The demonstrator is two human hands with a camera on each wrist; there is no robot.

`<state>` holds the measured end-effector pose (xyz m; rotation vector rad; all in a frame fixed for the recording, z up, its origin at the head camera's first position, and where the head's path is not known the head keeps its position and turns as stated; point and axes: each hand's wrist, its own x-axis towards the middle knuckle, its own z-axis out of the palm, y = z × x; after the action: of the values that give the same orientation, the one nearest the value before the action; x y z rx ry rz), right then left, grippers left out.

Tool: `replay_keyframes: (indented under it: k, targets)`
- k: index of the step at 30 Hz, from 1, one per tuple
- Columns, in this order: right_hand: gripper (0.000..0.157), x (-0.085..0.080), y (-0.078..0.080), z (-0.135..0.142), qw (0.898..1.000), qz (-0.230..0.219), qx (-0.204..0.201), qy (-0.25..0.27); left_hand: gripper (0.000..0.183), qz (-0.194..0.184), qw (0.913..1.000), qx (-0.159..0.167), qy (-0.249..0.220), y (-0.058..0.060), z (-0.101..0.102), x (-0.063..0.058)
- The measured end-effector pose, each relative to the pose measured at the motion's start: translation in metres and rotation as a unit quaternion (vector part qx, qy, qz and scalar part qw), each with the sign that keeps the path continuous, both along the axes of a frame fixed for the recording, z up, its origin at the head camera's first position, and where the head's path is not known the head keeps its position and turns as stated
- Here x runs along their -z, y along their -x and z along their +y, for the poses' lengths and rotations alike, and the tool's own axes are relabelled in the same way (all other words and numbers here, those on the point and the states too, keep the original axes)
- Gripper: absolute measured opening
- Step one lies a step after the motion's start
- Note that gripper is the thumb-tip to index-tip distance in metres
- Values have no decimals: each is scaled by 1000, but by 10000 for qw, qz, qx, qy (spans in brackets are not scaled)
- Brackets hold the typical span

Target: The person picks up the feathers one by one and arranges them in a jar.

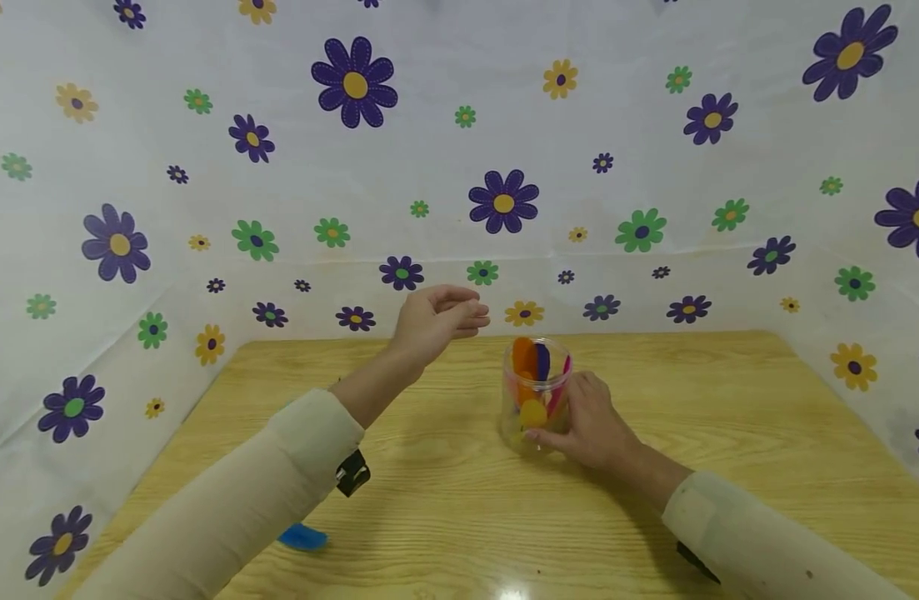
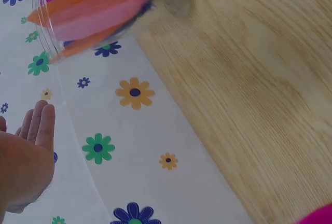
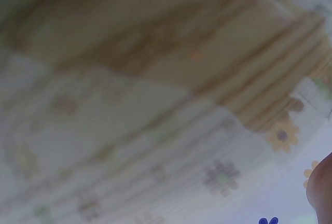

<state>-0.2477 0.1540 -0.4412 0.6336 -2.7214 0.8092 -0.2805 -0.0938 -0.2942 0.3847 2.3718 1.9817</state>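
My right hand [image 1: 597, 429] grips a clear plastic jar [image 1: 510, 421] from its right side, thumb across the front and fingers round behind. The jar stands with its mouth up, full of long, round-ended soft pieces in orange [image 1: 524, 358], dark blue [image 1: 542, 364], pink and yellow [image 1: 533, 412]. To the jar's left and higher up, my left hand [image 1: 438, 321] hovers with fingers loosely extended and nothing in them. In the left wrist view the same jar [image 2: 44, 27] appears tilted beyond the left hand's fingers [image 2: 45, 128]. The right wrist view is mostly blurred.
A blue strip-like piece [image 1: 304, 537] lies on the wooden table [image 1: 444, 500] beside the left forearm. Something magenta [image 2: 319, 215] shows at the left wrist view's corner. Flower-printed white cloth [image 1: 444, 150] rises behind and at both sides of the table.
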Motion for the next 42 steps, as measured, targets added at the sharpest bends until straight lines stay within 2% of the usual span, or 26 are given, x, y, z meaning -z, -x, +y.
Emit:
replay_keyframes:
  k: [5,11,18,20,24,27,36,42]
  targets:
    - [87,1,0,1,10000,11,-2,-19,25,635,9948,17,794,-1,-19,6]
    - [83,0,-1,0,10000,39,-14,-25,25,1499,9713,25,1847,-3,-43,14]
    - [84,-2,0,1,10000,21,-4,-13,28,1834,9506,64,2505,-6,-67,20]
    - [86,-2,1,2,10000,38,-15,-14,29,1975,9424,114,2699,-7,-73,22]
    - [88,-2,2,2,10000,40,-26,16,33,2390,9210,268,3064,-8,-83,26]
    - [87,-2,2,2,10000,19,-31,34,41,2565,9046,392,3382,-9,-91,31]
    - [86,-1,3,1,10000,32,-19,1,65,2766,8307,870,4752,-14,-125,42]
    - [86,-2,1,1,10000,7,-7,-47,72,3228,7926,977,5079,-16,-146,49]
